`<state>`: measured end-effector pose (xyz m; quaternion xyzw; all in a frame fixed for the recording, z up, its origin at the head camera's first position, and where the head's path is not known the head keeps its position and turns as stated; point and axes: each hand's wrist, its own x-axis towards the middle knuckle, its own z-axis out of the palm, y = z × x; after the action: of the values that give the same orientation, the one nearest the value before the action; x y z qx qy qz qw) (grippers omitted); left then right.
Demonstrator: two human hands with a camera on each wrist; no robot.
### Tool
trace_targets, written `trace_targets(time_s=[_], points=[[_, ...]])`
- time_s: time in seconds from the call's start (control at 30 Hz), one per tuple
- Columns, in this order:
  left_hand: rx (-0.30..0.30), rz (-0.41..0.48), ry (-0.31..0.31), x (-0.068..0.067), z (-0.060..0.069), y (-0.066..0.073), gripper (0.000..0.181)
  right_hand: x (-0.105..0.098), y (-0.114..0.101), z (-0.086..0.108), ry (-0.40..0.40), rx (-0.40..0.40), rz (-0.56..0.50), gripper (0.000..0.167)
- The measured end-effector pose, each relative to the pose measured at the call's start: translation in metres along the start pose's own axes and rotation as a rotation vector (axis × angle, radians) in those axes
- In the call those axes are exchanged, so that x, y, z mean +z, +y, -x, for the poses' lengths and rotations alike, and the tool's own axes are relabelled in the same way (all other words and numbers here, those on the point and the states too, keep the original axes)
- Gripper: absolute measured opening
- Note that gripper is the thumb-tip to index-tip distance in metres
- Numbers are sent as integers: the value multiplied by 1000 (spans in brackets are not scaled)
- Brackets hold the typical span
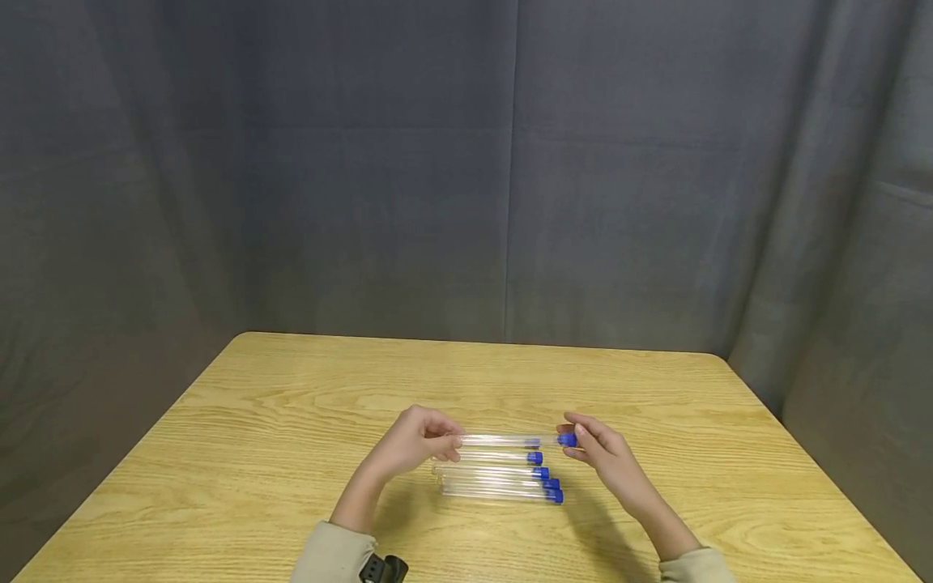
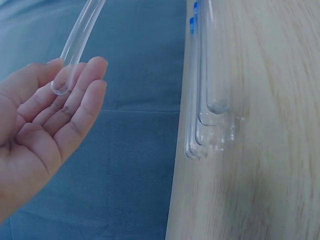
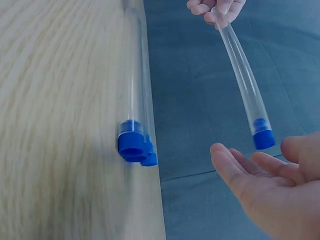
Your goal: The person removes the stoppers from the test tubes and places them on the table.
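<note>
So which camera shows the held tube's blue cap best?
The right wrist view: the blue cap shows large and uncovered beside the right hand. The head view shows it small; the left wrist view shows the other end of the held tube, not the cap.

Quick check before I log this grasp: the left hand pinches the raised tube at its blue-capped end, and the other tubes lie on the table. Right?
Not quite: the left hand pinches the raised tube at its clear rounded end, as the left wrist view shows. The other tubes do lie on the table.
</note>
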<state>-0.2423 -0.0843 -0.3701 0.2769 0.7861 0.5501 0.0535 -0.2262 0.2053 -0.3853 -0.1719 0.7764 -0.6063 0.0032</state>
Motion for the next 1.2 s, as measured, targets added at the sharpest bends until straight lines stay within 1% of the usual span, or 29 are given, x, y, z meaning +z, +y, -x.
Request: trace_targets(time_s=[0.13, 0.23, 0.3, 0.5, 0.73, 0.87, 0.97, 1.13, 1.2], points=[[-13, 56, 12, -1, 0, 3, 18, 0, -3, 0, -8, 12, -59, 46], [-14, 86, 14, 0, -1, 3, 19, 1, -3, 0, -3, 15, -76, 46], [-12, 99, 16, 0, -1, 2, 19, 0, -3, 0, 5, -4, -86, 44], [-14, 102, 13, 0, -1, 4, 21, -1, 0, 0, 28, -89, -88, 34], [-9, 110, 15, 1, 0, 8, 20, -1, -1, 1, 71, -124, -93, 25], [-6, 106, 16, 2, 0, 9, 21, 1, -2, 2, 105, -153, -75, 23], [-5, 94, 18, 2, 1, 15, 20, 2, -3, 2, 144, -160, -58, 22], [0, 67, 23, 2, 6, 32, 17, 5, -3, 1, 192, -173, -30, 21], [2, 59, 28, 2, 8, 36, 17, 6, -2, 0, 213, -178, -14, 19]])
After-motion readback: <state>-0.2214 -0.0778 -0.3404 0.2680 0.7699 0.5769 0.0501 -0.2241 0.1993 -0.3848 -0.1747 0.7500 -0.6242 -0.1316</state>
